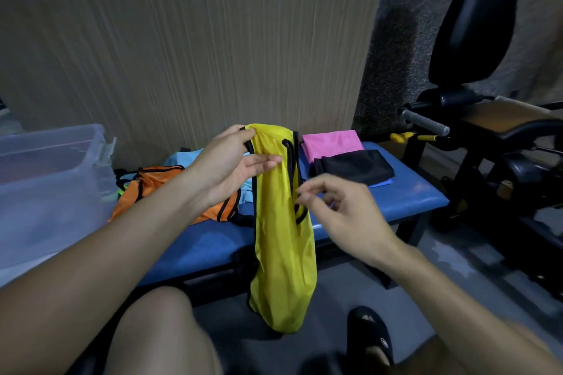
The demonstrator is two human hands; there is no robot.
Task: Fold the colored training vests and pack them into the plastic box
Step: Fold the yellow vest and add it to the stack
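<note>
Left hand (pixel 231 164) fingers pinch yellow vest (pixel 283 222) top, unfolded; right hand (pixel 341 210) loosely curled, holding nothing. Pink vest (pixel 332 143), black vest (pixel 356 165) folded mid-right on worktop (pixel 411 194); orange vest (pixel 158 182) pending; plastic box (pixel 51 179) contents unclear.

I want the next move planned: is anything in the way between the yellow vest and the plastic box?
Nothing visible blocks it. The yellow vest hangs from the left hand; the plastic box sits open to the left, the orange vest lying low between them.
</note>
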